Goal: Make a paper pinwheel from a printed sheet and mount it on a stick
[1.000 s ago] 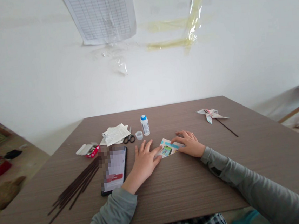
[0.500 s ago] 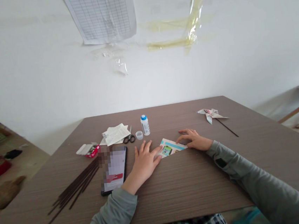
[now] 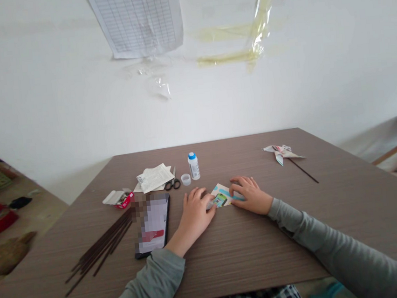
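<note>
A small folded piece of printed paper (image 3: 221,197), with blue, green and cream patches, lies on the table between my hands. My left hand (image 3: 196,211) grips its left corner between thumb and forefinger, knuckles bent. At the right end, the thumb and curled fingers of my right hand (image 3: 252,196) close on the paper's edge and cover that corner. Just beyond the paper stand a white bottle with a blue cap (image 3: 193,167) and a clear plastic cup-like cap (image 3: 186,179).
Black-handled scissors (image 3: 172,183) lie beside paper sheets (image 3: 155,178). Left of my left arm are a phone (image 3: 153,228), dark thin sticks (image 3: 101,247) and a small red-and-white box (image 3: 121,198). A paper pinwheel (image 3: 282,153) on a stick rests at the far right. A wall stands behind.
My right hand has moved left and nearer to me, its fingers now curled over the paper's right end. My left hand's fingers have drawn closer together at the left corner.
</note>
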Demonstrator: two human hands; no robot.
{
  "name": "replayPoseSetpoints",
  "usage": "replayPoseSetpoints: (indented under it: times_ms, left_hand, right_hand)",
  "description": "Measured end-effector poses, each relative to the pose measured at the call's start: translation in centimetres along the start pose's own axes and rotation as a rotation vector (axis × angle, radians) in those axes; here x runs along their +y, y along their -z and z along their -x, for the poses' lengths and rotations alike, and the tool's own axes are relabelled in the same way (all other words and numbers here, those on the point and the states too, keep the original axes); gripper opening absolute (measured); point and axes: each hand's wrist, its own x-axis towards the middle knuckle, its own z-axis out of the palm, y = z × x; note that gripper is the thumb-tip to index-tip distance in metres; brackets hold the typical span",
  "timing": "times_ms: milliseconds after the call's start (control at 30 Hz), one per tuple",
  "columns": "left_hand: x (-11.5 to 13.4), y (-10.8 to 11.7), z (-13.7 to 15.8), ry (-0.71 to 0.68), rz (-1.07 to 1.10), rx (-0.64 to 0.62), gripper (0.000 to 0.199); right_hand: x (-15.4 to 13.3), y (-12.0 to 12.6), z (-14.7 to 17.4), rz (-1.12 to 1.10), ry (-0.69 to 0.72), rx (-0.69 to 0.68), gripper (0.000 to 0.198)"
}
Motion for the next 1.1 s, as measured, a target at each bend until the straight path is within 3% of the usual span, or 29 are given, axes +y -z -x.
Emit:
replayPoseSetpoints:
  times_ms: [200, 467, 767, 1100]
  left_hand:
    - [1.6, -0.4, -0.7, 0.044, -0.002, 0.027, 0.026]
    - [2.4, -0.2, -1.0, 0.043, -0.024, 0.037, 0.022]
    - [2.2, 0.6, -0.8, 0.073, -0.001, -0.011, 0.025]
    - [0.1, 0.4, -0.8, 0.023, 0.041, -0.065, 0.043]
  right_hand:
    - [-2.3, -0.5, -0.2, 0.025, -0.085, -0.022, 0.023]
    - [-2.7, -1.1, -0.7, 0.033, -0.126, 0.001, 0.037]
    - [-1.5, 0.0, -0.6, 0.010, -0.073, -0.022, 0.059]
    - [1.4, 1.8, -0.7, -0.021, -0.016, -0.166, 0.059]
